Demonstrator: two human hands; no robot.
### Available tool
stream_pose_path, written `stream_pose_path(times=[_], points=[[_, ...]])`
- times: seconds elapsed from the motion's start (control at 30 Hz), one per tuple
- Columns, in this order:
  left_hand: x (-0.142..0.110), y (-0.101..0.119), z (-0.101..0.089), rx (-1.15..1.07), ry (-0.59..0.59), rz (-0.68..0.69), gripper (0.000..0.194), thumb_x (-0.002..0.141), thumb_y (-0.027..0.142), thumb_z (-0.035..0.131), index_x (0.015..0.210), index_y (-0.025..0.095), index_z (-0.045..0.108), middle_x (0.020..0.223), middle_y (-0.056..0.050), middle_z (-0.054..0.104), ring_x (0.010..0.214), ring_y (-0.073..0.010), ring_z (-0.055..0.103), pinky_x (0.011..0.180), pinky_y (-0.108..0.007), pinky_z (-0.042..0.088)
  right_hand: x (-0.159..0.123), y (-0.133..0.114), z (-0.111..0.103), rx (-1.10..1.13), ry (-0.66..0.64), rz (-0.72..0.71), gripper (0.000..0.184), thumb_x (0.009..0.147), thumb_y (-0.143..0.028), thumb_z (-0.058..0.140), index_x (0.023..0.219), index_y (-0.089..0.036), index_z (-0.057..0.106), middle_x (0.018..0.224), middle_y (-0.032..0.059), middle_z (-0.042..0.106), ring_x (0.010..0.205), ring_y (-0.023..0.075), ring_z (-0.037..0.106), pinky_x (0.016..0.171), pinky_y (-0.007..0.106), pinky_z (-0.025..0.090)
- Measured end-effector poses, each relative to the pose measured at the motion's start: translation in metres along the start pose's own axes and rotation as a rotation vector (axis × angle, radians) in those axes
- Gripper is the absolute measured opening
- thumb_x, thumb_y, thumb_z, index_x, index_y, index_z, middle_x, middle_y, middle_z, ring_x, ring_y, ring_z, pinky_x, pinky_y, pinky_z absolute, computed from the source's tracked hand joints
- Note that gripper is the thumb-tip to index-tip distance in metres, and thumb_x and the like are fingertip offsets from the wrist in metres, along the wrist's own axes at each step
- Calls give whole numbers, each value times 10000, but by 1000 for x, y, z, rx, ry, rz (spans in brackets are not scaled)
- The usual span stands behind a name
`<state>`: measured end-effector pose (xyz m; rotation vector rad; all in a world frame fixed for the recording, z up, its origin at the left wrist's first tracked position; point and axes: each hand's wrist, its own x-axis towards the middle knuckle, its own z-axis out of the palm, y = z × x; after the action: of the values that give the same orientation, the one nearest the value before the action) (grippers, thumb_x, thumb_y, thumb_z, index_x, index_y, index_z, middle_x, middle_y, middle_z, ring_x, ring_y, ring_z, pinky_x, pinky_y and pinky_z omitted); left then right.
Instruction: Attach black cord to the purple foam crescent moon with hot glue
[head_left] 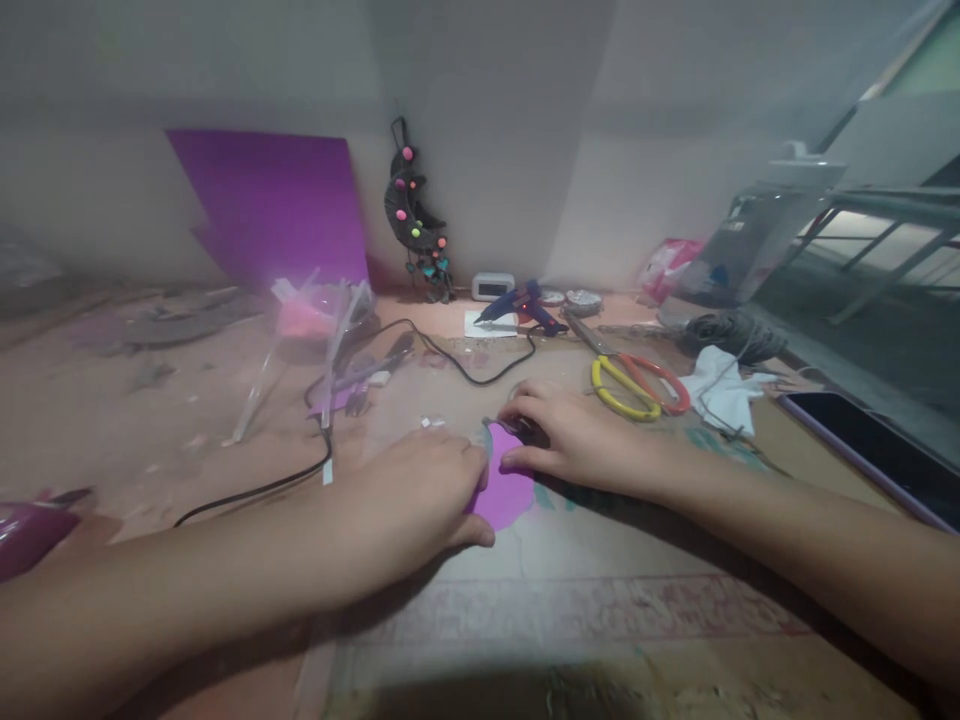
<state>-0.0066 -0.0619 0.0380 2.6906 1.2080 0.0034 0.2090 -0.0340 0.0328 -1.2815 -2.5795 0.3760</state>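
A small cut piece of purple paper (510,492) with a wavy edge lies between my two hands, low over the table. My left hand (439,485) grips its left side, fingers curled and thumb stretched below. From the right, my right hand (566,432) has its thumb on the paper's upper right edge and its fingers bent over the top. Something dark shows at the paper's upper edge under those fingers; its kind cannot be made out.
Behind my hands are a blue glue gun (517,304) on white paper, its black cord (480,382), and scissors (637,385) with yellow and orange handles. A purple sheet (277,205) and a dark crescent ornament (416,215) lean on the wall. A phone (877,450) lies right.
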Motion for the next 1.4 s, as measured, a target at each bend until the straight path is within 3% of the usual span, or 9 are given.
stream_pose_path(times=[0.17, 0.3, 0.4, 0.5, 0.83, 0.97, 1.1, 1.27, 1.4], points=[[7, -16, 4, -59, 46, 75, 581, 679, 710, 635, 923, 184, 594, 873, -74, 638, 789, -265, 587, 632, -329, 411, 0, -4, -2, 118, -45, 26, 324, 858, -473, 600, 976, -177, 658, 979, 86, 632, 934, 219, 572, 793, 336, 439], [13, -26, 7, 28, 122, 78, 767, 645, 759, 614, 1120, 159, 569, 1067, -142, 638, 963, -332, 588, 776, -410, 453, 0, 0, -1, 170, -11, 56, 335, 853, -429, 615, 1084, -187, 604, 1049, 88, 638, 941, 212, 580, 802, 332, 432], [19, -33, 10, -6, 159, 137, 1015, 618, 745, 656, 1393, 148, 384, 1413, -198, 458, 1262, -378, 444, 999, -476, 377, -3, 1, -10, 131, -4, 104, 428, 807, -473, 657, 1117, -195, 556, 1038, 79, 644, 888, 208, 583, 731, 310, 420], [25, -40, 13, -94, 123, 187, 1111, 610, 744, 664, 1475, 173, 261, 1506, -185, 352, 1355, -363, 353, 1075, -476, 323, -8, -4, -22, -31, -61, 114, 394, 773, -548, 664, 919, -189, 594, 886, 55, 652, 753, 189, 566, 604, 280, 358], [30, -42, 13, -314, 115, 228, 1026, 636, 571, 765, 1477, 240, 278, 1478, -127, 409, 1340, -341, 381, 1069, -471, 352, -14, -27, -14, -265, -232, -51, 368, 871, -516, 570, 804, -182, 711, 739, 60, 698, 669, 193, 614, 613, 296, 355], [32, -35, 13, -451, 143, 163, 875, 717, 405, 744, 1463, 261, 310, 1430, -113, 440, 1285, -291, 443, 1056, -438, 379, -12, -23, -13, -297, -188, -41, 331, 866, -483, 594, 796, -183, 715, 739, 58, 708, 686, 197, 627, 631, 299, 367], [35, -28, 11, -668, 226, 48, 580, 828, 206, 589, 1383, 253, 430, 1174, -75, 587, 1026, -198, 597, 916, -365, 477, -12, -23, -11, -311, -153, -43, 302, 842, -473, 632, 790, -183, 699, 734, 51, 710, 683, 197, 633, 616, 294, 362], [36, -25, 10, -891, 272, 25, 546, 830, 160, 568, 1355, 268, 464, 939, -19, 626, 821, -152, 607, 697, -273, 497, -12, -23, -12, -308, -95, -60, 335, 832, -504, 633, 743, -182, 653, 687, 41, 683, 632, 182, 604, 579, 284, 331], [35, -26, -1, -900, 351, 36, 502, 837, 143, 568, 1323, 251, 503, 886, -13, 637, 779, -141, 607, 627, -239, 478, -15, -21, -20, -261, 169, -91, 386, 877, -524, 557, 708, -179, 598, 633, 25, 605, 594, 160, 539, 552, 279, 308]])
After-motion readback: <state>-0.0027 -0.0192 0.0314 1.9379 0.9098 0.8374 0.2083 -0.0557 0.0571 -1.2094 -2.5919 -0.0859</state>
